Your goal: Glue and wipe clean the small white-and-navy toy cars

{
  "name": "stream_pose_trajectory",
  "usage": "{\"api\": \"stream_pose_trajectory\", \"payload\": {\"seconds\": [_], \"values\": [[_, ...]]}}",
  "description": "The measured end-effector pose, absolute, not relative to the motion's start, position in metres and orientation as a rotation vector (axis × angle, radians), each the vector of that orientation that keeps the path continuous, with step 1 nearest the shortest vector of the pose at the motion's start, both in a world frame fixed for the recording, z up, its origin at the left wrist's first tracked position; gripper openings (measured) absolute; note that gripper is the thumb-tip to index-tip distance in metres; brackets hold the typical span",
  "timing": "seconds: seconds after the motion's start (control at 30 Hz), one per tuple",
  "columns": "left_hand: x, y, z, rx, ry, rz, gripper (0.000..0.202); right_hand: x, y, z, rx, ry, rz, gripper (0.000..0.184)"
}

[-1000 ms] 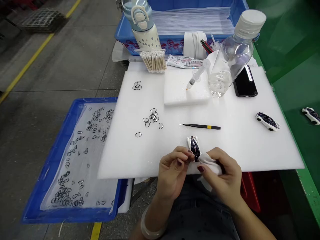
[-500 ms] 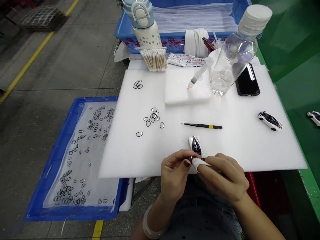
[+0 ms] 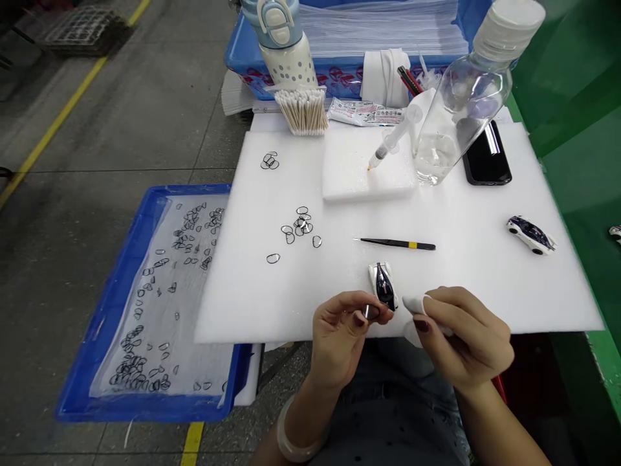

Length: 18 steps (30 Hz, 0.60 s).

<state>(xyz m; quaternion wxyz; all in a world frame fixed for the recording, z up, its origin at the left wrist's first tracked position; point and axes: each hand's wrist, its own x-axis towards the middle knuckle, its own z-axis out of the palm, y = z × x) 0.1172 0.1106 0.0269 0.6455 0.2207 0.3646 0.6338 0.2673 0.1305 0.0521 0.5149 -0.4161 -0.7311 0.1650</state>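
Note:
My left hand [image 3: 342, 333] pinches the rear of a small white and dark blue toy car [image 3: 383, 286], holding it nose away from me over the near edge of the white foam sheet [image 3: 475, 285]. Just right of the car, my right hand [image 3: 466, 336] is closed on a wad of white cloth [image 3: 416, 309]; the cloth is apart from the car. Black tweezers [image 3: 395, 244] with a yellow band lie on the foam beyond the car. Several small dark ring-shaped parts [image 3: 297, 228] are scattered to the left.
A second toy car [image 3: 531, 234] sits at the foam's right. Behind are a small foam block [image 3: 359, 175] with a syringe [image 3: 392, 139], a clear bottle [image 3: 466, 97], a phone [image 3: 486, 160], cotton swabs [image 3: 303, 110], a drink bottle [image 3: 284, 42]. A blue tray [image 3: 116, 304] of ring parts stands lower left.
My right hand with the cloth has pulled away to the right, off the toy car. The left hand keeps the car in nearly the same place.

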Motion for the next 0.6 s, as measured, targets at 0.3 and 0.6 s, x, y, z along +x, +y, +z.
{"api": "stream_pose_trajectory", "payload": {"seconds": [0.3,0.6], "values": [[0.036,0.137,0.034,1.774,1.796,1.194,0.012,0.307,0.125,0.039,-1.258,-1.271,0.6,0.018],[0.006,0.192,0.041,2.05,2.033,0.537,0.024,0.403,0.125,0.055,-1.526,-0.823,0.138,0.033]]}}
